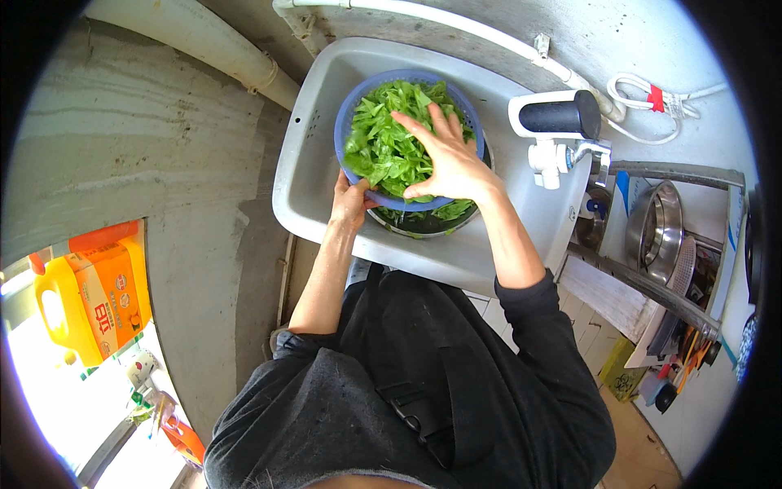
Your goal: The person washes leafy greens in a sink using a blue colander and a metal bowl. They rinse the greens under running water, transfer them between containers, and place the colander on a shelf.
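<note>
A blue plastic colander [356,101] heaped with cut green leafy vegetables [391,134] is held over the sink basin. My left hand [351,205] grips its near-left rim, with the thumb on top. My right hand [449,156] is spread over the right side of the leaves, fingers apart, holding nothing that shows. Below the colander and partly hidden by it is a round pot or basin [421,231] with a pale rim and dark inside, with more leaves in it. Water drips from the colander's near edge.
The grey sink [305,165] surrounds the colander. An electric water heater tap [553,116] juts in from the right wall, below a white pipe [476,24]. Metal bowls [657,223] stand on a rack at the right. A yellow jug [58,312] sits at the far left.
</note>
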The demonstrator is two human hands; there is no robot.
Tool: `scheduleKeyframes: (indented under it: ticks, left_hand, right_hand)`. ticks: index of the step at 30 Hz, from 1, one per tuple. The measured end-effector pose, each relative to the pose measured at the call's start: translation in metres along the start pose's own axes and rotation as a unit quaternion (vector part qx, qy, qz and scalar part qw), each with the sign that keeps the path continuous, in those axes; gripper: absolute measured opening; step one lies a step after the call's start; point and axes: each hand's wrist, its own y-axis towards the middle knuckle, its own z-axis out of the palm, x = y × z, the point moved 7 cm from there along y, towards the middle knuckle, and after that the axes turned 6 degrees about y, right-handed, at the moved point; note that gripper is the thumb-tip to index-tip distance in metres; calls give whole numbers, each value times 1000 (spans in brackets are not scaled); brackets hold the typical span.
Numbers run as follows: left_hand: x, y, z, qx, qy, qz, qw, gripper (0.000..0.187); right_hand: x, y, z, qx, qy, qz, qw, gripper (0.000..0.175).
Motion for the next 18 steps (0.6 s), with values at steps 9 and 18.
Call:
scheduleKeyframes:
  ticks: [9,18]
  left_hand:
    - [1,-4,4,14,5,0,1000,47]
    - [0,-6,-2,4,1,-13,1000,51]
  right_hand:
    - [-15,31,48,-157,-72,-57,983,70]
    - [-23,40,51,-149,-110,-10,983,81]
